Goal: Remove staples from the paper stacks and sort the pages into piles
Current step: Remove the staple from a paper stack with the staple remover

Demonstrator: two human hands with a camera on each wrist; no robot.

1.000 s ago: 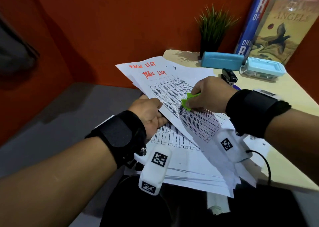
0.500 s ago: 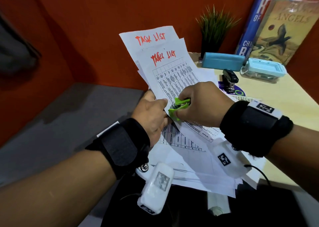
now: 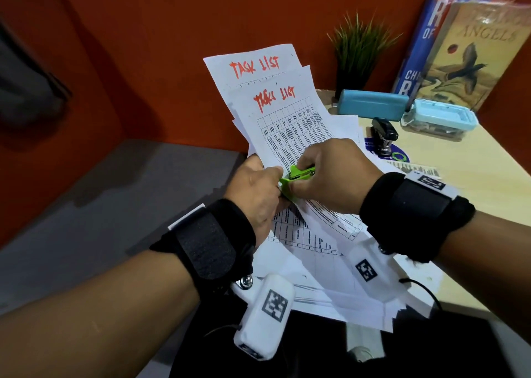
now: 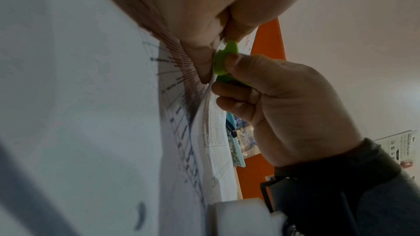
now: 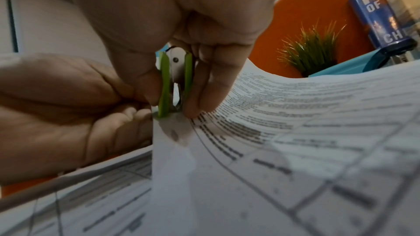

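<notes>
Holding the stapled paper stack up off the bench with my left hand, fingers curled round its lower-left corner, thumb on top. My right hand pinches the green staple remover right at that same corner, touching my left fingers.

From the head view I get the whole spread: two sheets fanned apart at the top, each with "TASK LIST" in red marker above a printed table. More loose pages lie flat underneath on the bench edge.

The right wrist view gives me what the head view can't: the remover seen end-on, two green wings squeezed between thumb and fingers, a metal plate with a rivet between them, its tip down on the paper corner. A staple could be under there, though the blur keeps me from telling.

The left wrist view shows the underside, my left hand bunching the sheets so the print lines radiate from the pinch, and my right hand wrapped round the remover.

Further back on the bench: a black stapler, a blue case, a clear box with a blue lid, a small potted plant and two books leaning on the orange wall.
</notes>
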